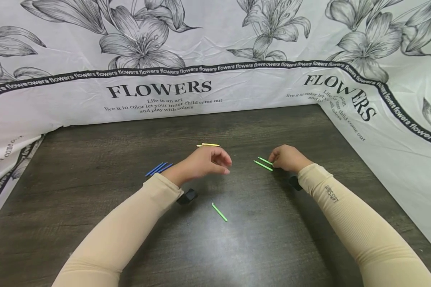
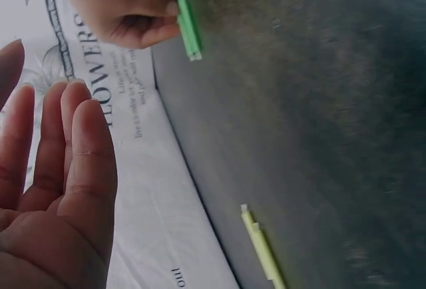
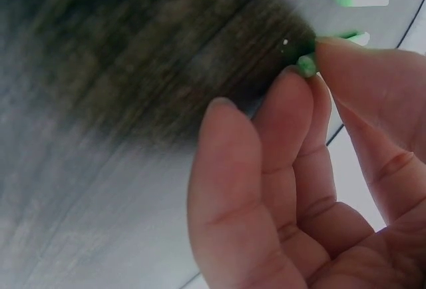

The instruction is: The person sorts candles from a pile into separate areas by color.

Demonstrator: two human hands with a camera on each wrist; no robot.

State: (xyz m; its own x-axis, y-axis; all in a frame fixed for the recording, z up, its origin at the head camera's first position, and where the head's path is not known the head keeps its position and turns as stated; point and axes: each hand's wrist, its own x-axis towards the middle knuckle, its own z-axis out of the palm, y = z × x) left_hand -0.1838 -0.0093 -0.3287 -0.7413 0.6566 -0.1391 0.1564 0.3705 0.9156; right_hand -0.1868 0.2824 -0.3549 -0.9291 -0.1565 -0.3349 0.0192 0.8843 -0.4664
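Observation:
My right hand (image 1: 288, 158) is low over the table on the right, pinching the near end of a thin green candle (image 3: 306, 66) between thumb and fingertips. A second green candle (image 1: 263, 166) lies alongside it, almost parallel. My left hand (image 1: 209, 162) hovers around the middle, its fingers loosely bent and nothing in them. Just beyond that hand are yellow candles (image 1: 211, 144), one overlapping another, partly hidden in the head view. Several blue candles (image 1: 156, 169) lie together by the left wrist. One more green candle (image 1: 220, 212) lies alone nearer to me, its wick pointing away.
The dark wood-grain table (image 1: 93, 223) is bordered at the back and right by a white cloth (image 1: 237, 97) printed with flowers and lettering. Each wrist wears a small black device, such as the one (image 1: 187, 197) under the left wrist.

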